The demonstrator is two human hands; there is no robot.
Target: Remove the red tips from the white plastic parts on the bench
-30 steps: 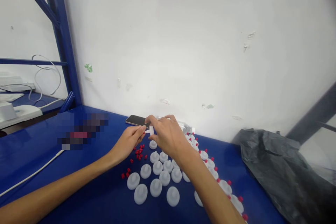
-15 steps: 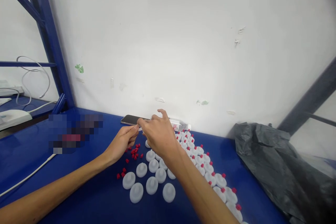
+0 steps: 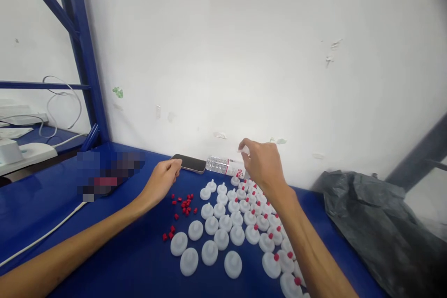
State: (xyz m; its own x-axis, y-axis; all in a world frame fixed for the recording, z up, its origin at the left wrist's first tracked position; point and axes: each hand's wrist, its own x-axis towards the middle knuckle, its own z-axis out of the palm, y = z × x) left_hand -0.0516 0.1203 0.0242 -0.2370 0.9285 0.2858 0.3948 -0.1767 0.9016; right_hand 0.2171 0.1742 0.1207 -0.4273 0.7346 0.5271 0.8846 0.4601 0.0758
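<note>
My right hand (image 3: pixel 264 164) is raised by the wall, its fingers pinched on a white nozzle cap (image 3: pixel 245 150), of which only part shows. Over the table's left side my left hand (image 3: pixel 164 179) has its fingers curled together beside the phone (image 3: pixel 190 163); whatever it may hold is hidden. Below the hands lie several plain white nozzle caps (image 3: pixel 209 252) on the blue table (image 3: pixel 132 256). To their right stand rows of white caps with red tips (image 3: pixel 271 264), partly covered by my right forearm. Small loose red tips (image 3: pixel 186 206) are scattered nearer my left hand.
Against the wall (image 3: pixel 209 56) lies a clear plastic bottle (image 3: pixel 217 165) with a red and white label. A dark plastic bag (image 3: pixel 363 214) fills the right side. Blue frame posts (image 3: pixel 84 56) rise at the left, and a white cable (image 3: pixel 45 233) crosses the table there.
My hands have come apart. The right hand has moved right with the white nozzle cap, uncovering the bottle and more caps. My left hand stays near the phone; the view has shifted slightly.
</note>
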